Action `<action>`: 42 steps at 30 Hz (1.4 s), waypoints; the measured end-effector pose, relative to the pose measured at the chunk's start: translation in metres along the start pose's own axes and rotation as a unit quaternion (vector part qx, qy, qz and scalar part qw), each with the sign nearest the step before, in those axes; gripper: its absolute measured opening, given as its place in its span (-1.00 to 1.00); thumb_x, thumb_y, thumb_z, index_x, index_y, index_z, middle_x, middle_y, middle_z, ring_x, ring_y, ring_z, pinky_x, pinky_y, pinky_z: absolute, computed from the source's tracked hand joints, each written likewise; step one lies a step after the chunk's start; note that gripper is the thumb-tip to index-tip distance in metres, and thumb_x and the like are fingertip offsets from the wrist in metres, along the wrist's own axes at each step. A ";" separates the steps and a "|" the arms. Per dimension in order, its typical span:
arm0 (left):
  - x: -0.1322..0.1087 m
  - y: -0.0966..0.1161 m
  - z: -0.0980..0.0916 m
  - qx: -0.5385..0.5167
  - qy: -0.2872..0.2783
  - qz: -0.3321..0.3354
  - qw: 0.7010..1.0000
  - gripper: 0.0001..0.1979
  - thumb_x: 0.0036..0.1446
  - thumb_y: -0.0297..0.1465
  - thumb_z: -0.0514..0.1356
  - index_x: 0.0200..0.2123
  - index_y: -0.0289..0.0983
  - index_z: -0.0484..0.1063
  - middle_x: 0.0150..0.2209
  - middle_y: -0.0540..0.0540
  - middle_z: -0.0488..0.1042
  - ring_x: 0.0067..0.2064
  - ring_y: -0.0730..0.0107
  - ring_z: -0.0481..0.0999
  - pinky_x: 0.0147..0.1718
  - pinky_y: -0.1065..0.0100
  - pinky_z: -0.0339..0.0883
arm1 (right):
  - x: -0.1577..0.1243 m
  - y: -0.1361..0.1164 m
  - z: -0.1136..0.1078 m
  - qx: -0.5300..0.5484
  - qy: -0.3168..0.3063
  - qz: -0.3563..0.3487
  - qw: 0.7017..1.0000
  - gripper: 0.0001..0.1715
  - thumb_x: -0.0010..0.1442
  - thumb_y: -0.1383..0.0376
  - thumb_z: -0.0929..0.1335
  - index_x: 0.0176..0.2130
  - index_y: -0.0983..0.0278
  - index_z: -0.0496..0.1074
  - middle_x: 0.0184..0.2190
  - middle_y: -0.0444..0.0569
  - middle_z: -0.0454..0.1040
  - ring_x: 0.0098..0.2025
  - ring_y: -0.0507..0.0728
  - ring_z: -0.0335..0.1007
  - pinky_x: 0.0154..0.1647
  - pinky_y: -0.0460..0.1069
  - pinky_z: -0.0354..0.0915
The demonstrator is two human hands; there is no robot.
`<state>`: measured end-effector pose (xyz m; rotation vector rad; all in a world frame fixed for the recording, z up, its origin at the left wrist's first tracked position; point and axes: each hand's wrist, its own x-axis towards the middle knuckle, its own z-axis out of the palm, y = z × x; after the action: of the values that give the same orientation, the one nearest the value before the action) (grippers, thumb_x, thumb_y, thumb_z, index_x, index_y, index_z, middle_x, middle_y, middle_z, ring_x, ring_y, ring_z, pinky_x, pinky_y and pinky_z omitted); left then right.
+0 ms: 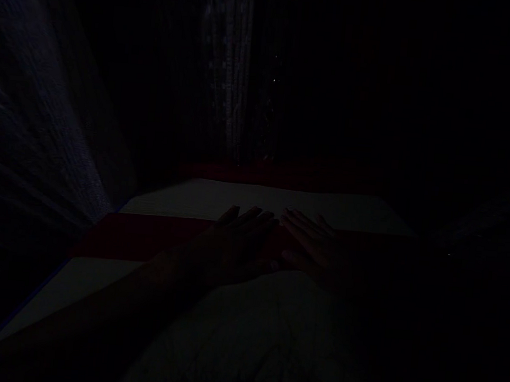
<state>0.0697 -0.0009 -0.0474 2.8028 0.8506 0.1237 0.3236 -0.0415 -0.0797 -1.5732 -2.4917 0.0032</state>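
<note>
The picture is very dark. My left hand (237,239) lies flat with fingers stretched out on a cloth with a red stripe (137,234) between pale bands (219,200). My right hand (310,242) lies flat beside it, fingers out, the two hands almost touching at the thumbs. Neither hand holds anything. A paler, wrinkled piece of fabric (261,333) lies just in front of the hands, nearer to me.
A dim curtain or hanging fabric (228,83) stands behind the cloth. At the left a bluish grey textured surface (30,126) slopes down. The right side is too dark to make out.
</note>
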 end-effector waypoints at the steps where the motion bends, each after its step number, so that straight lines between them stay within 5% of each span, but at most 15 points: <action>1: 0.000 0.000 -0.001 0.000 -0.005 -0.003 1.000 -0.14 0.40 0.19 -0.15 0.52 -0.23 -0.15 0.51 -0.11 -0.21 0.52 0.05 -0.24 0.44 -0.13 -0.40 | 0.000 -0.001 -0.001 0.002 0.003 0.002 1.000 -0.16 0.44 -0.16 0.07 0.45 0.25 0.09 0.47 0.03 0.01 0.51 0.23 -0.12 0.49 0.36 -0.16; 42: -0.001 0.001 -0.003 0.004 -0.022 -0.012 1.000 -0.13 0.39 0.20 -0.14 0.52 -0.23 -0.17 0.51 -0.09 -0.24 0.52 0.03 -0.24 0.43 -0.18 -0.36 | 0.000 -0.005 -0.006 0.005 -0.001 0.011 1.000 -0.23 0.44 -0.08 0.12 0.45 0.22 0.10 0.47 0.03 0.03 0.50 0.26 -0.09 0.49 0.38 -0.13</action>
<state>0.0694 -0.0017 -0.0447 2.7906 0.8775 0.0552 0.3203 -0.0444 -0.0736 -1.5977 -2.4706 0.0200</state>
